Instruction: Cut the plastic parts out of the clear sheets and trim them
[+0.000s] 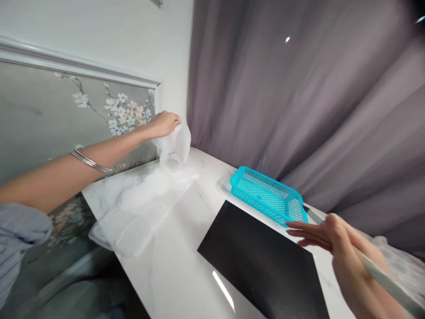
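My left hand (167, 123) is closed on the top of a thin white plastic bag (175, 144) and holds it up at the table's far corner. Below it, more crumpled see-through white plastic (146, 199) spreads over the table and hangs past its left edge. On the right, my right hand (345, 252) has its fingers stretched forward together. A long pale stick (381, 274) with a dark far end lies in its grip; its exact kind I cannot tell. The fingertips are close to the front corner of a turquoise plastic basket (265, 195).
A flat black board (262, 261) lies on the white marbled table (172, 261). Clear plastic packaging (401, 261) is at the far right, partly behind my right hand. A grey curtain (282, 88) hangs behind the table, and a floral wall panel (83, 106) stands at left.
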`<act>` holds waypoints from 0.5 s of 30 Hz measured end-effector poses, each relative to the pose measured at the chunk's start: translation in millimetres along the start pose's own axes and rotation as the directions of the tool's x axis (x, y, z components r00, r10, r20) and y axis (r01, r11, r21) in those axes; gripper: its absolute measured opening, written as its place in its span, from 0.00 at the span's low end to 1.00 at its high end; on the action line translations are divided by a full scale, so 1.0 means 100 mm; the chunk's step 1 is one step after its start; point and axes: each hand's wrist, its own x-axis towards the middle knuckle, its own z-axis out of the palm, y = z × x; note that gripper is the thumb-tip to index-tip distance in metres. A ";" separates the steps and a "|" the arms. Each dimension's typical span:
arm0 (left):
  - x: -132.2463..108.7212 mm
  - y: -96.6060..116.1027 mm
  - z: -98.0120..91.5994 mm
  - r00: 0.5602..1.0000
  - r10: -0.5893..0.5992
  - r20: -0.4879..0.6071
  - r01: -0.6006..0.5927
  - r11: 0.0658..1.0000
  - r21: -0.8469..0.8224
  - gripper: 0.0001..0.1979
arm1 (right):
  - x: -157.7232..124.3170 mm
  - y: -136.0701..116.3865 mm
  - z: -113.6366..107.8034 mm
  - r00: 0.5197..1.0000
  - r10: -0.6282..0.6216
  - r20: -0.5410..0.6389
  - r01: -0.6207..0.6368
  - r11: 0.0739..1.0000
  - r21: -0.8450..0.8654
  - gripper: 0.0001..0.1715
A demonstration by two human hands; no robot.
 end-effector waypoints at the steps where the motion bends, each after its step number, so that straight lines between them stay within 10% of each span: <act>1: 0.03 0.14 -0.13 0.999 0.039 0.001 -0.039 0.999 0.010 0.12 | -0.02 -0.11 0.07 1.000 -0.011 0.015 0.010 1.000 0.014 0.27; 9: -0.41 1.50 -0.64 0.859 0.418 0.295 -0.391 0.909 -0.147 0.12 | -0.24 -0.72 0.47 0.885 -0.456 0.096 0.463 0.884 -0.069 0.21; 15: -0.93 2.29 -0.33 0.607 0.516 0.605 -0.184 0.831 -0.524 0.10 | -0.60 -0.76 0.08 0.411 -0.855 0.317 0.899 0.321 -0.299 0.13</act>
